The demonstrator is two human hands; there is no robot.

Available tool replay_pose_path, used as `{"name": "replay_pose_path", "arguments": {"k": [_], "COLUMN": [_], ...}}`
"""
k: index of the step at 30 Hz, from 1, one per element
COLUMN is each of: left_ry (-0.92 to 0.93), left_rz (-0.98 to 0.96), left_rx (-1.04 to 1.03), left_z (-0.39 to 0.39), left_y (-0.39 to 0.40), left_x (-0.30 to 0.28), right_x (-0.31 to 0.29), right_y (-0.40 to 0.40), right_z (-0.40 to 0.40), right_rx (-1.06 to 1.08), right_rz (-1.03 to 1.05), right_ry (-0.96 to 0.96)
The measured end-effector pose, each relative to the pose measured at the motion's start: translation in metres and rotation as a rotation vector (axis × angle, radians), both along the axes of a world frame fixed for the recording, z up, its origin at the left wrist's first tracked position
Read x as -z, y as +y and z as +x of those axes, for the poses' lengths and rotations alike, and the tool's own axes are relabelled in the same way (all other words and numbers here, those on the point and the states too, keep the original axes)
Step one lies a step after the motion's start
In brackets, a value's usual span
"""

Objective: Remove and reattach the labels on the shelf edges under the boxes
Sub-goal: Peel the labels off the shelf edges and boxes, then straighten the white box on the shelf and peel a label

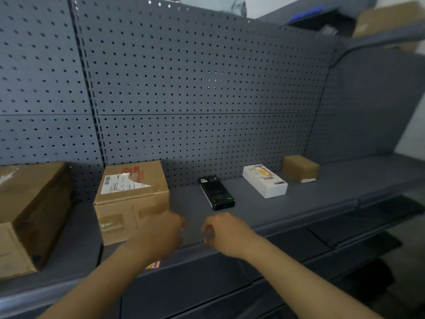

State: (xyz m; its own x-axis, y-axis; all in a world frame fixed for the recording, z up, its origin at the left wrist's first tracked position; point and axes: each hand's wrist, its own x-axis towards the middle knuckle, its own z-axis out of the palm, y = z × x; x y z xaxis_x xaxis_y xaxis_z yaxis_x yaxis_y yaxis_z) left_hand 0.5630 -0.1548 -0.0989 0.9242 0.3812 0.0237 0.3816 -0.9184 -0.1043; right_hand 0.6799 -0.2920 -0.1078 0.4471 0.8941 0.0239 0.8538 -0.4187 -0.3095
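A grey shelf (287,210) carries a cardboard box (132,199), a black box (216,193), a white box (264,180) and a small brown box (300,168). A red and yellow label (154,265) sticks to the shelf's front edge under the cardboard box, partly hidden by my left forearm. My left hand (161,231) hovers over the shelf edge just right of the cardboard box, fingers curled and blurred. My right hand (224,233) is a little to its right, fingers bent loosely, above the edge below the black box. Neither hand visibly holds anything.
A large cardboard box (30,215) stands at the far left on the neighbouring shelf. Grey pegboard (195,88) backs the shelves. An upper shelf (379,40) with a cardboard box runs at the top right. Lower shelves (345,238) step out beneath.
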Motion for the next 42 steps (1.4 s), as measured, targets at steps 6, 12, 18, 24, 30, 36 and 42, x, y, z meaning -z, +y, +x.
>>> {"name": "replay_pose_path", "arguments": {"k": [6, 12, 18, 24, 30, 36, 42], "left_ry": [-0.014, -0.020, -0.021, -0.034, -0.034, -0.044, -0.033], "left_rz": [-0.061, -0.028, -0.041, -0.037, -0.038, -0.056, -0.053], "left_rx": [0.054, 0.140, 0.198, 0.216, 0.198, 0.157, 0.122], "left_z": [0.029, 0.048, 0.070, 0.113, 0.174, 0.223, 0.267], "left_y": [-0.017, -0.035, -0.048, -0.067, -0.090, -0.106, -0.096], "left_x": [-0.006, -0.010, -0.011, -0.014, -0.018, -0.019, -0.020], "right_x": [-0.005, -0.008, -0.008, -0.011, -0.015, -0.018, -0.008], "right_y": [-0.023, -0.043, -0.059, -0.082, -0.110, -0.127, -0.118], "right_z": [0.017, 0.030, 0.045, 0.081, 0.138, 0.196, 0.248], "right_rx": [0.093, 0.167, 0.254, 0.279, 0.279, 0.260, 0.266], "right_rz": [0.043, 0.041, 0.081, 0.082, 0.080, 0.068, 0.084], "right_ry": [0.013, 0.012, 0.044, 0.022, 0.001, -0.028, 0.000]}}
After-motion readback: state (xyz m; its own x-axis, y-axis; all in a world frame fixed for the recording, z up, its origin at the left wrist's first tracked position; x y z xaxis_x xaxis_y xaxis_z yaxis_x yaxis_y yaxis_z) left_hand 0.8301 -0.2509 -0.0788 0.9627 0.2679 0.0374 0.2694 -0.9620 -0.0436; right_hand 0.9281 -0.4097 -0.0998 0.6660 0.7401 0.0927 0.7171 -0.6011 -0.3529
